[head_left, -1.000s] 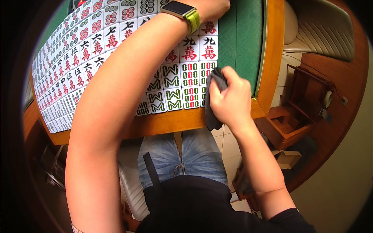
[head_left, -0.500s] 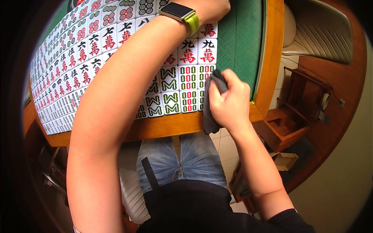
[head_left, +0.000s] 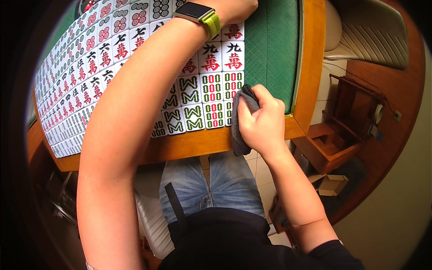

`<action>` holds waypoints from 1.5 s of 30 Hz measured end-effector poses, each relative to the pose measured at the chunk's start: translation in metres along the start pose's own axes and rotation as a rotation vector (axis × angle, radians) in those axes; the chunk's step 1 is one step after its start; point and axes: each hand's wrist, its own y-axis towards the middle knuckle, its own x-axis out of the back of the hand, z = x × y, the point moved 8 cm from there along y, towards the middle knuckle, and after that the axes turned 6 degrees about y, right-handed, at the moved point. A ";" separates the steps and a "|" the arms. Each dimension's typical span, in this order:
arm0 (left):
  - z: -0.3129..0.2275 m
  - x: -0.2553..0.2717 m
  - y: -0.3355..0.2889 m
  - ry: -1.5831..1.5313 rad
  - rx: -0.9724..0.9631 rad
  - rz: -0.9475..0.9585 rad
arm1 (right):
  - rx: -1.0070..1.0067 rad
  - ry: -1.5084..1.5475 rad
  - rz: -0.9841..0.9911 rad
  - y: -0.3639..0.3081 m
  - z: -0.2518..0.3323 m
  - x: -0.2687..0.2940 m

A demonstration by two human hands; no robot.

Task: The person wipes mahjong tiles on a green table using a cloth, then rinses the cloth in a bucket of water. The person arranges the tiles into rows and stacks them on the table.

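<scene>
Mahjong tiles (head_left: 210,85) lie face up in tight rows on the table, forming one broad block. Against the block's near right corner, my right hand (head_left: 265,117) is closed around a dark grey cloth (head_left: 240,135), which hangs over the table's front edge and covers part of the last tiles. My left arm crosses above the tiles, hiding many of them. At the block's far right side is my left hand (head_left: 234,10), cut off by the top of the picture, with its fingers hidden. A watch (head_left: 198,13) with a lime green band is on that wrist.
Green quilted cloth (head_left: 272,54) covers the tabletop inside a wooden rim (head_left: 310,67). A padded chair (head_left: 369,36) stands beyond the right side. Below it are a brown wooden piece of furniture (head_left: 330,144) and an open cardboard box (head_left: 334,184).
The view has shifted slightly. The tile block's right edge sits a little further left from the right rim. Both hands have moved slightly left, the right still gripping the cloth.
</scene>
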 end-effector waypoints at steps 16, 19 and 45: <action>-0.003 0.001 0.003 0.028 -0.004 0.030 | 0.133 -0.125 0.053 -0.018 0.000 0.004; -0.003 0.002 0.001 0.067 -0.022 0.025 | 0.132 -0.210 0.021 0.016 0.016 0.002; -0.002 0.004 0.006 0.033 -0.014 0.044 | 0.239 -0.294 -0.029 0.018 0.025 -0.004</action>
